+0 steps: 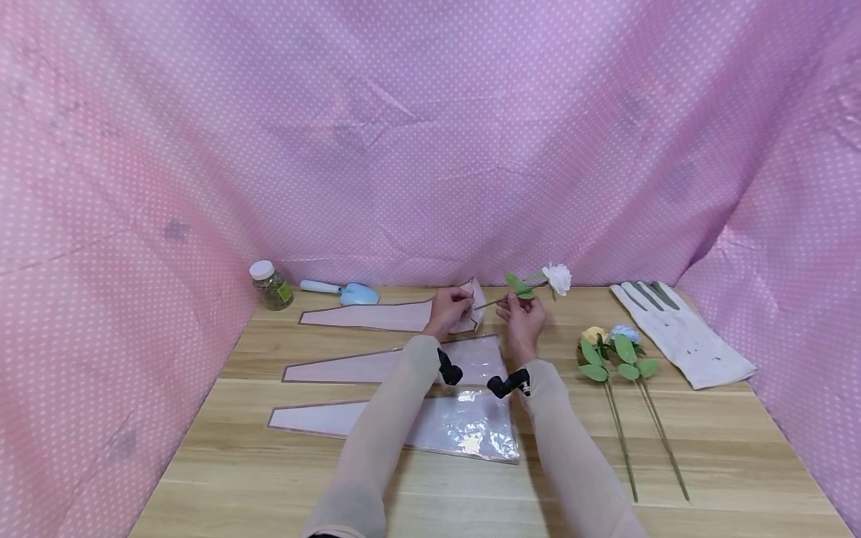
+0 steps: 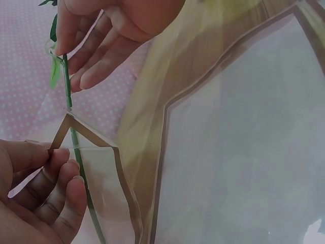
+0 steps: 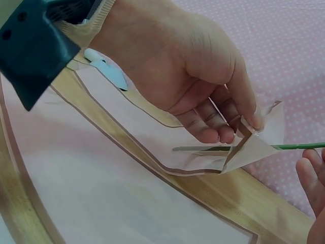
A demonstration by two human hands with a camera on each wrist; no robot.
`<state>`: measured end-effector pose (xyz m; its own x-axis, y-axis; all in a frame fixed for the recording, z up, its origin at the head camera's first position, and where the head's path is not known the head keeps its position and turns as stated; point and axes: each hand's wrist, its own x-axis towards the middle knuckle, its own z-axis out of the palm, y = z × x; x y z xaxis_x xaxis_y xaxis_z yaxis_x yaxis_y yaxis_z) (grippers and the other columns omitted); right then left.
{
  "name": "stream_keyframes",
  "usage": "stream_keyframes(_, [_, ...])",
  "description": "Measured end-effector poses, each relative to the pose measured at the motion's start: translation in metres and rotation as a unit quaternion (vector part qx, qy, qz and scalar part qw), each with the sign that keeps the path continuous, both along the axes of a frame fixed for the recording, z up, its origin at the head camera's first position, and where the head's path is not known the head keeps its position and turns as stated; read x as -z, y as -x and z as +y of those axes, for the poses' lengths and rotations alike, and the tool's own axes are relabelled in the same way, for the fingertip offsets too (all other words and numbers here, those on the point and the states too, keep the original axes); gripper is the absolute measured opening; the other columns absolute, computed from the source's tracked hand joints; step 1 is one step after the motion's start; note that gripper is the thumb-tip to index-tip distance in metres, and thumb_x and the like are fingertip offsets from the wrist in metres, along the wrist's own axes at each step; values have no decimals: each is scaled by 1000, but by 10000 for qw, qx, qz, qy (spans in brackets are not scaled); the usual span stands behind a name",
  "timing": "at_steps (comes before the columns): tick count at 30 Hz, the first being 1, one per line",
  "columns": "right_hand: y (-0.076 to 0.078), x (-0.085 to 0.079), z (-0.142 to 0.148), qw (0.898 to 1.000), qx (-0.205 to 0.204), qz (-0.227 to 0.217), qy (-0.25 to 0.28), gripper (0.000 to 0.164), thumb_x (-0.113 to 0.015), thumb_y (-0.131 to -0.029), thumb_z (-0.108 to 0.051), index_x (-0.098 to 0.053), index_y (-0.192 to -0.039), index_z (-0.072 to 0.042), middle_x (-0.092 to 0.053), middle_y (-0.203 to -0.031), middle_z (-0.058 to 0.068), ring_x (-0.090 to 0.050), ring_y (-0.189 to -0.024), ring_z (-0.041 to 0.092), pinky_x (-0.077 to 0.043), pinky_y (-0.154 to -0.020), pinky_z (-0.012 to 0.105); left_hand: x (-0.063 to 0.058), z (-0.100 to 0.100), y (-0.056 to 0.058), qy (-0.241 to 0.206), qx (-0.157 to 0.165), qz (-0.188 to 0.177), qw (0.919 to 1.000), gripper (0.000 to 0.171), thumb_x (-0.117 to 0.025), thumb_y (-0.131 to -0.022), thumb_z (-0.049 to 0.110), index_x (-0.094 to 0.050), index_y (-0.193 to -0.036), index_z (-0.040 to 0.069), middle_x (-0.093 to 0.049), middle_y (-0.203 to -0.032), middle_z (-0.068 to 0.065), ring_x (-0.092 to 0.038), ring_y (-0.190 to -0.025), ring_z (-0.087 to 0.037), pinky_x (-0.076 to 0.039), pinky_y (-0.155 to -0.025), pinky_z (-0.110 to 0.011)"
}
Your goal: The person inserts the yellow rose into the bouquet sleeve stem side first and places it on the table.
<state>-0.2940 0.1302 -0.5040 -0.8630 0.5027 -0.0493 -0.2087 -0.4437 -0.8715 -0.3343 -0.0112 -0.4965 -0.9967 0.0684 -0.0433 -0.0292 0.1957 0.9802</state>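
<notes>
Left hand (image 1: 449, 308) pinches the mouth of the far flower sleeve (image 1: 390, 316), near the worktop's (image 1: 215, 478) far edge, spreading it. Right hand (image 1: 525, 317) pinches the stem of the white rose (image 1: 557, 279); lower stem inside that sleeve, bloom and leaves outside, pointing toward the right edge. Middle sleeve (image 1: 350, 369) and near sleeve (image 1: 464, 427) lie flat, wide ends toward right edge. Clear jar (image 1: 272, 290), white lid on, stands at far-left corner, dark bits inside, can't tell what.

On my feed I saw the white rose (image 1: 557, 279) slanted, its green stem (image 2: 69, 94) partly inside the open-mouthed, brown-edged sleeve (image 1: 383, 317).
</notes>
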Motion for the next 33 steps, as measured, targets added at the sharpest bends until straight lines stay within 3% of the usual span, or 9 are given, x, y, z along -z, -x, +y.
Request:
stream_keyframes(5, [0, 0, -2, 10000, 58, 61, 17, 19, -61, -96, 0, -52, -111, -5, -68, -80, 6, -71, -66, 13, -61, -62, 29, -3, 2, -1, -6, 16, 83, 10000, 14, -68, -90, 2, -73, -99, -8, -63, -77, -2, -55, -61, -7, -47, -55, -17])
stream_keyframes(9, [-1, 1, -3, 10000, 6, 61, -49, 21, -61, -95, 2, -50, -106, -12, -68, -83, 9, -72, -66, 15, -62, -63, 34, -5, 4, -2, -100, 47, 178, 9998, 14, -67, -89, 0, -72, -99, -10, -63, -76, -3, -55, -59, -6, -47, -55, -17])
stream_keyframes(13, [-2, -1, -4, 9998, -158, 26, -152, 17, -60, -95, 3, -51, -104, -10, -68, -89, 13, -72, -68, 15, -62, -64, 36, -7, 5, -4, -126, 99, 189, 9997, 15, -67, -89, -1, -72, -99, -10, -64, -77, -4, -55, -59, -6, -47, -55, -17])
stream_keyframes(17, [-3, -3, -3, 9996, -217, -9, -191, 6, -55, -100, -6, -55, -106, -5, -67, -90, 9, -72, -70, 14, -62, -69, 36, -8, 4, -4, -49, 71, 179, 9998, 14, -67, -90, 0, -72, -99, -10, -64, -78, -5, -55, -60, -6, -47, -55, -16])
stream_keyframes(22, [-2, -7, 2, 9999, 124, 49, -75, 16, -54, -102, -13, -62, -105, 1, -66, -83, 4, -70, -69, 14, -62, -67, 29, -8, 2, -3, -27, 29, 179, 9998, 14, -67, -90, 1, -73, -99, -9, -63, -78, -3, -55, -62, -7, -46, -55, -16])
stream_keyframes(27, [-1, -9, 4, 9989, 423, 165, 97, 7, -56, -100, -5, -59, -95, 0, -57, -89, 8, -68, -71, 21, -59, -58, 24, -7, 1, -3, -82, 55, 170, 9998, 14, -68, -89, 0, -73, -98, -9, -64, -78, -4, -56, -61, -6, -47, -55, -17])
stream_keyframes(33, [-3, -10, 2, 9990, 420, 88, 145, 5, -59, -98, -5, -58, -102, -1, -57, -89, 6, -68, -74, 23, -60, -60, 25, -7, 2, -5, -70, 41, 199, 9998, 13, -68, -89, 0, -73, -97, -9, -64, -77, -4, -55, -60, -6, -47, -55, -17])
